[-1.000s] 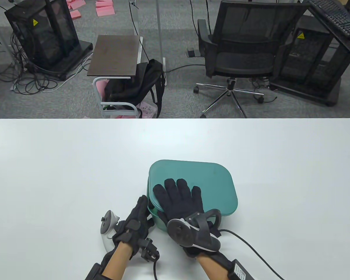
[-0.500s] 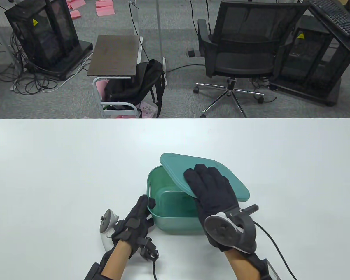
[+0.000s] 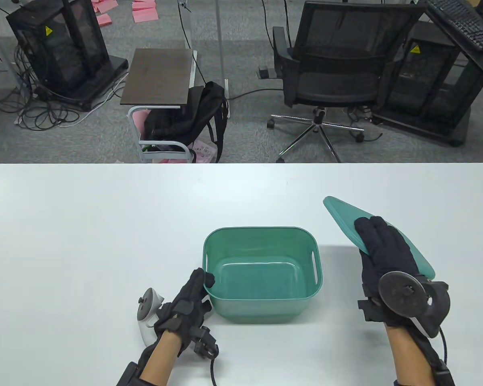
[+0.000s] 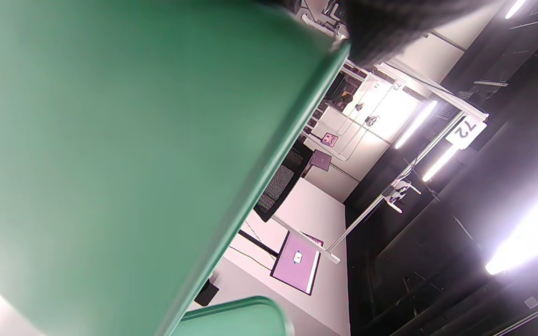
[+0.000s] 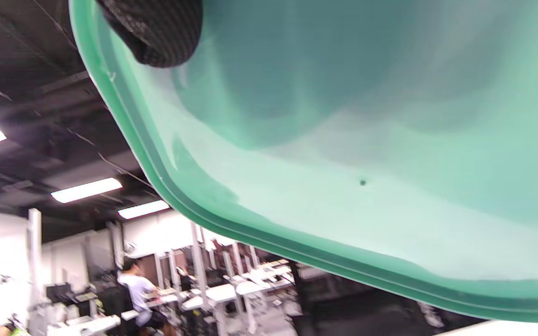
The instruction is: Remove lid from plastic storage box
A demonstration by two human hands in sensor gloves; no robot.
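A green plastic storage box [image 3: 261, 273] stands open and empty on the white table [image 3: 84, 225]. My left hand [image 3: 189, 301] grips its near left corner, thumb over the rim; the box wall fills the left wrist view [image 4: 110, 140]. My right hand [image 3: 386, 257] holds the green lid [image 3: 342, 217] tilted in the air to the right of the box, clear of it. The lid's underside fills the right wrist view [image 5: 343, 140], with a fingertip [image 5: 157, 28] on it.
A black office chair [image 3: 338, 76], a small side table [image 3: 161, 76] with a backpack, and black equipment racks [image 3: 60, 48] stand on the floor beyond the table's far edge. A cable [image 3: 444, 345] runs from my right wrist.
My right hand lifted the lid off the box and carried it to the right, tilting it up. The box now stands fully open. My left hand stayed on the box corner.
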